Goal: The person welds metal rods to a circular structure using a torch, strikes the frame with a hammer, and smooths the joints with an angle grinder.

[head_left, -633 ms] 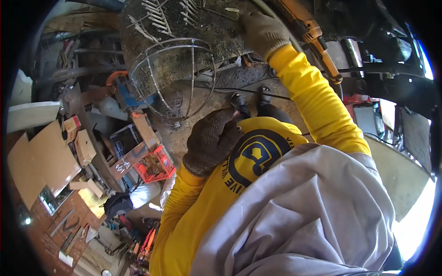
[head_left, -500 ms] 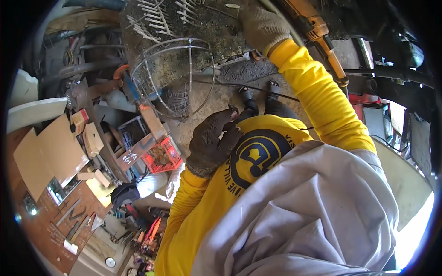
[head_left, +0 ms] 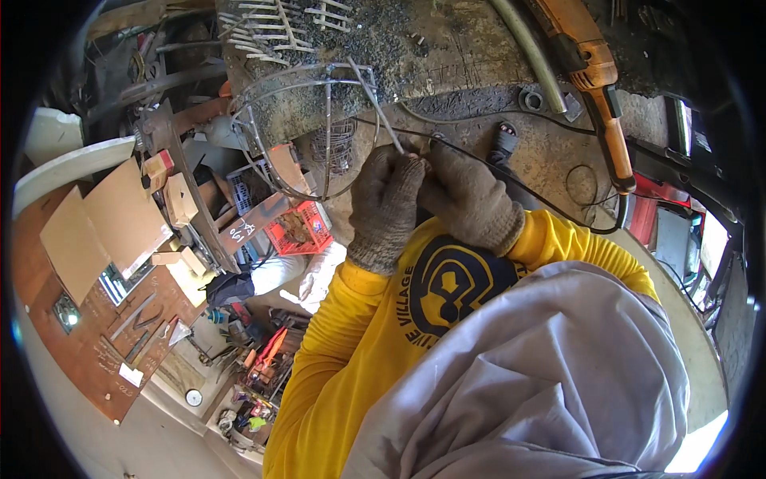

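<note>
Both my hands wear dark knitted work gloves and meet in front of my yellow shirt. My left hand [head_left: 383, 203] is closed, its thumb and fingers pinched at the lower end of a thin grey rod [head_left: 375, 104]. Against it presses my right hand [head_left: 471, 195], closed around the same end; the fingers hide that tip. The rod slants up and left, its far end overlapping the rim of a round wire frame [head_left: 328, 132]. This frame, made of metal rings joined by upright bars, rests at the bench edge and partly overhangs it.
On the stained workbench [head_left: 447, 64] lie comb-like pieces of joined rods [head_left: 275, 28], a curved pipe [head_left: 533, 60] and a corded orange power tool [head_left: 594, 76]. A red crate [head_left: 323, 239] and a brown board with hand tools [head_left: 96, 359] are at left. A black cable crosses below the bench.
My right hand has come back from the bench to meet my left hand. The grey rod now stands out from between them. My view has shifted slightly.
</note>
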The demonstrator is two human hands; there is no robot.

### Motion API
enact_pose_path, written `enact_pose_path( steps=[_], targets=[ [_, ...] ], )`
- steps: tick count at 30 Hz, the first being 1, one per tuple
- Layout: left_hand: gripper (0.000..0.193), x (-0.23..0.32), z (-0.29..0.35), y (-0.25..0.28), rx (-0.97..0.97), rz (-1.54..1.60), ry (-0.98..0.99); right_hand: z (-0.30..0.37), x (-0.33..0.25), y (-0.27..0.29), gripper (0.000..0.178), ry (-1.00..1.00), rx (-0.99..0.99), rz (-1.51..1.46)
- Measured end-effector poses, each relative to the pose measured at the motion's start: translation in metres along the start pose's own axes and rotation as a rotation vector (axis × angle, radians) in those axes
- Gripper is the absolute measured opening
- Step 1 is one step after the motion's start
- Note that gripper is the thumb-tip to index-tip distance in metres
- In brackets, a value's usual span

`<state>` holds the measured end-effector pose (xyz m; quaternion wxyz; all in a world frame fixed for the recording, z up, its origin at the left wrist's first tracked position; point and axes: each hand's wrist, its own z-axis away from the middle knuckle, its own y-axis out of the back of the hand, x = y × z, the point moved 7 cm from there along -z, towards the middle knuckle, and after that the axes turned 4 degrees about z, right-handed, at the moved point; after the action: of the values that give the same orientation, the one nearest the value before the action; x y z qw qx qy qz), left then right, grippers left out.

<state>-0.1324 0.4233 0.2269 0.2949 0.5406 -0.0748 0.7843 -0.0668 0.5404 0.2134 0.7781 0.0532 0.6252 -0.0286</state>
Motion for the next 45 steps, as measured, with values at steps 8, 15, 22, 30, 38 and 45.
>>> enact_pose_path(
  steps=[8, 15, 22, 30, 38, 45],
  targets=[
    [0.035, 0.072, 0.016, 0.047, 0.072, -0.701, -0.161, 0.014, 0.044, 0.018, 0.038, -0.133, -0.101, -0.215],
    [0.044, 0.124, 0.008, 0.022, -0.018, -1.379, -0.050, 0.016, 0.067, 0.020, 0.040, -0.165, -0.139, -0.115],
    [0.042, 0.146, -0.018, -0.008, -0.165, -1.755, 0.002, 0.013, 0.072, 0.022, 0.035, -0.154, -0.160, -0.063],
    [0.042, 0.128, -0.015, -0.019, -0.191, -1.853, 0.054, 0.008, 0.085, 0.019, 0.038, -0.251, -0.166, -0.175],
    [0.041, 0.142, -0.015, -0.021, -0.172, -1.765, 0.052, 0.001, 0.059, 0.018, 0.036, -0.242, -0.243, -0.229],
    [0.041, 0.132, -0.011, 0.004, -0.074, -1.221, 0.112, -0.029, -0.003, 0.008, 0.041, 0.095, -0.094, -0.383]
  ],
)
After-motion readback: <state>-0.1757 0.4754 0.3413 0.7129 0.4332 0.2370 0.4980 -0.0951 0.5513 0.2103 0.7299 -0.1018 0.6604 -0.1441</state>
